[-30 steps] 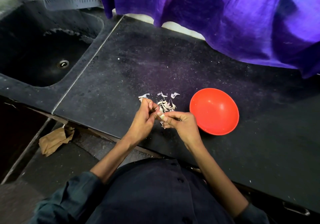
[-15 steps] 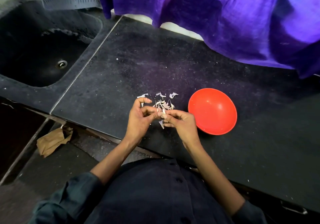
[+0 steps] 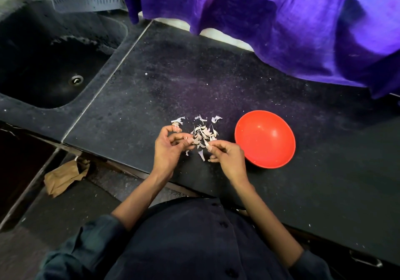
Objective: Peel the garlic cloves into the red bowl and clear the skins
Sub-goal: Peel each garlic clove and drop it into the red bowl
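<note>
The person works at the near edge of a dark bench [image 3: 216,80], both hands raised just over a small heap of garlic skins [image 3: 203,133], likely so that loose skin drops onto one spot and can be gathered in one sweep. The left hand [image 3: 167,147] has its fingers [image 3: 180,137] curled and pinching a small piece at the tips; whether it is a clove or only skin is too small to tell. The right hand [image 3: 229,156] pinches a pale strip of skin at its fingertips, apparently pulling it away. The red bowl [image 3: 265,139] sits just right of the right hand, within easy reach for dropping cloves; no cloves are visible inside it. A sink [image 3: 43,63] lies well apart at the left.
</note>
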### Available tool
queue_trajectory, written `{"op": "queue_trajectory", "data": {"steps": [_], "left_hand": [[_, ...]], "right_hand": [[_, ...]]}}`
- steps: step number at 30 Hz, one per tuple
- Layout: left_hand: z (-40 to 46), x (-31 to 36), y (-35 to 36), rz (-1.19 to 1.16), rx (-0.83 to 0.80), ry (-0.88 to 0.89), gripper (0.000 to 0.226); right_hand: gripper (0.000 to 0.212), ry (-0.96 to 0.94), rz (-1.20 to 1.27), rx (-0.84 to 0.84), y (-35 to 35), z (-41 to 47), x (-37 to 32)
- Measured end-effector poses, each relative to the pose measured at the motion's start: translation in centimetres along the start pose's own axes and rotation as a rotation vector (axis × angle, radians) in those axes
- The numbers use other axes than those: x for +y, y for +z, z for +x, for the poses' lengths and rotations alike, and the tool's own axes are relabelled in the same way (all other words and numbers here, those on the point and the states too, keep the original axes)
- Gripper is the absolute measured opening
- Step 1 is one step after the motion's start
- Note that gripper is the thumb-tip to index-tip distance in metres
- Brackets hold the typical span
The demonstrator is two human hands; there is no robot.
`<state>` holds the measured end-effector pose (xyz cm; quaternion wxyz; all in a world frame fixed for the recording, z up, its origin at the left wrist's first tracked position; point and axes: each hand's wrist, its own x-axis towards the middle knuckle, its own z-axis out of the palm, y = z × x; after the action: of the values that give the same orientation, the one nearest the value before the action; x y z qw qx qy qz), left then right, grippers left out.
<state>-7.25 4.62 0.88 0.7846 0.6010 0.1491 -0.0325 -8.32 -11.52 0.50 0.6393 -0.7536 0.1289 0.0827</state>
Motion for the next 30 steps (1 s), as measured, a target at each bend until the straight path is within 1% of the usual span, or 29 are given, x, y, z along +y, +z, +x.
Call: {"op": "queue_trajectory", "data": {"steps": [2, 6, 9, 12, 14, 18, 20, 22, 27, 30], "left_hand": [[0.0, -0.4, -0.1, 0.068, -0.017, -0.012, 0.038], [0.3, -1.2, -0.6, 0.276, -0.024, -0.01, 0.038], [0.5, -1.4, -0.8, 0.342, -0.036, -0.008, 0.035], [0.6, -1.3, -0.7, 0.4, -0.047, 0.035, 0.034], [0.5, -0.9, -0.5, 0.384, -0.055, 0.061, 0.034], [0.0, 0.2, 0.3, 0.225, -0.102, 0.04, 0.025], [-0.2, 0.5, 0.7, 0.186, -0.127, 0.033, 0.028], [-0.2, 0.7, 0.8, 0.183, -0.138, 0.038, 0.031], [-0.5, 0.9, 0.7, 0.171, -0.146, 0.062, 0.029], [-0.6, 1.0, 0.6, 0.093, -0.146, 0.022, 0.036]], "right_hand": [[0.016, -0.016, -0.055, 0.003, 0.1, 0.1, 0.3], [0.013, -0.049, -0.122, 0.029, -0.1, 0.3, 0.6], [0.013, -0.056, -0.118, 0.023, -0.3, 0.2, 0.6], [0.018, -0.037, -0.089, 0.011, -0.3, 0.1, 0.6], [0.019, -0.022, -0.04, -0.001, -0.3, 0.1, 0.3], [0.014, -0.026, 0.055, -0.047, -0.1, -0.3, -0.6], [0.013, -0.038, 0.077, -0.071, 0.1, -0.5, -0.9], [0.017, -0.05, 0.093, -0.085, 0.2, -0.6, -1.0], [0.017, -0.066, 0.166, -0.116, 0.4, -0.9, -1.4], [0.015, -0.047, 0.248, -0.127, 0.4, -1.1, -1.6]]}}
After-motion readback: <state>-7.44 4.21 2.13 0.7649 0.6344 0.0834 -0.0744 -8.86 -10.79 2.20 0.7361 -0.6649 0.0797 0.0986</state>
